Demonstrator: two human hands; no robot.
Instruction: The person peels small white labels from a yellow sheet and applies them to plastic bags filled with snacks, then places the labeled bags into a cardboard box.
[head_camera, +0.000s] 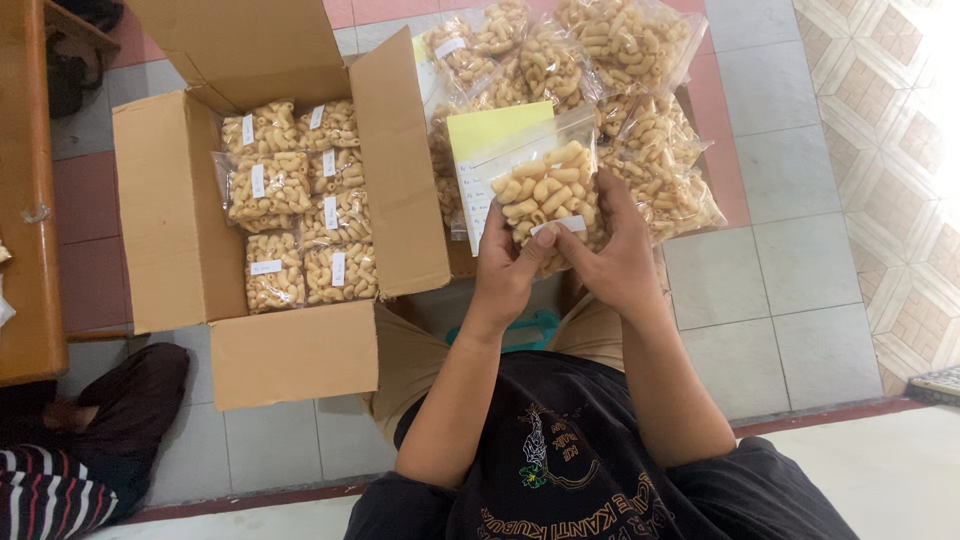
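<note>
Both hands hold one clear bag of curled snack crackers (548, 195) above the lap: the left hand (503, 270) and right hand (612, 262) have their fingers closed on its lower edge, by a small white label. It looks light, crinkly and slippery, its contents brittle, so gripping the film edges seems safest. The open cardboard box (170, 230) of packed bags sits just left on the floor.

A small clear plastic bag (548, 190) of pale yellow, curled macaroni-shaped crackers is held upright in front of the person, above the lap; it is full and plump, its flat sealed top edge tilted up to the right. A small white label (560, 225) is stuck slantwise across its lower front.
</note>
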